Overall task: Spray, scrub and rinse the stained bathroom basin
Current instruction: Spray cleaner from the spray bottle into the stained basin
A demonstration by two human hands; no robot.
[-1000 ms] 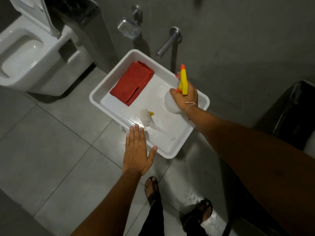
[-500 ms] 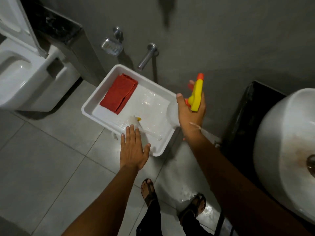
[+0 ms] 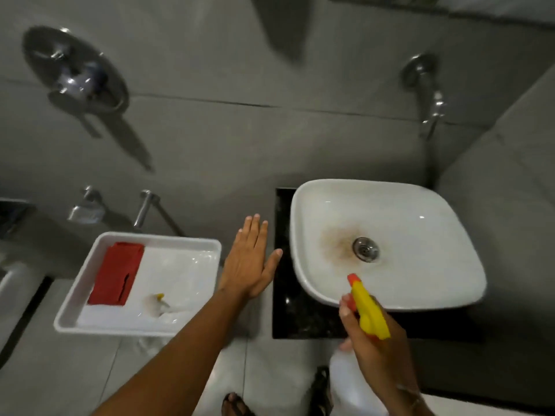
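A white basin [image 3: 420, 211] sits on a black counter [image 3: 282, 313], with a brown stain [image 3: 338, 243] left of its metal drain [image 3: 365, 249]. My right hand [image 3: 375, 349] grips a white spray bottle [image 3: 348, 382] with a yellow trigger head [image 3: 368, 310]; its orange nozzle points over the basin's near rim. My left hand [image 3: 250, 262] hovers flat and empty, fingers apart, between the basin and a white tray [image 3: 67, 313]. In the tray lie a folded red cloth [image 3: 117, 273] and a white brush [image 3: 156, 304].
A wall tap [image 3: 429, 94] hangs above the basin's far side. A round shower valve [image 3: 75, 76], a soap dish [image 3: 84, 210] and a spout [image 3: 144, 210] are on the grey wall. My sandalled feet [image 3: 237, 405] stand on the tiled floor. A toilet's edge [image 3: 15, 289] shows far left.
My right hand has carried the spray bottle from the tray rightward to the basin's near rim. My view swung right, bringing the whole basin in. My left hand lifted away from the tray's edge.
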